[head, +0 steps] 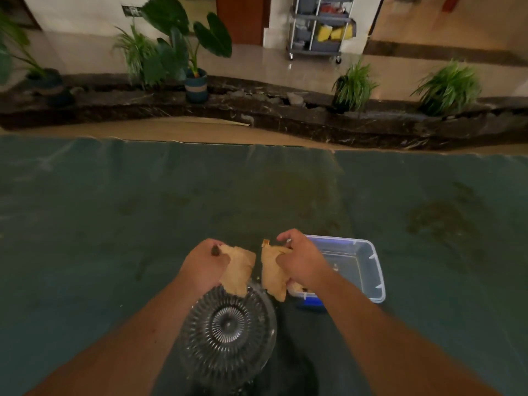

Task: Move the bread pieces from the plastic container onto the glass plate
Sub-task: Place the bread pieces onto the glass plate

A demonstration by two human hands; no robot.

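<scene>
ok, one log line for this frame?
left hand: holds bread piece | right hand: holds second bread piece | glass plate: bare | plastic container: right of plate

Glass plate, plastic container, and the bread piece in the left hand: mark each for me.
glass plate [228, 324]: head view, ribbed centre.
plastic container [354, 267]: head view, clear floor.
bread piece [238, 270]: head view, middle of crust, held by left hand [204, 267].

I'm looking at what seems a hotel or office lobby: polished stone floor [257, 67], a dark marble planter ledge [285, 115] with potted plants [183, 47], and a housekeeping cart [320, 27] beyond that ledge.
</scene>
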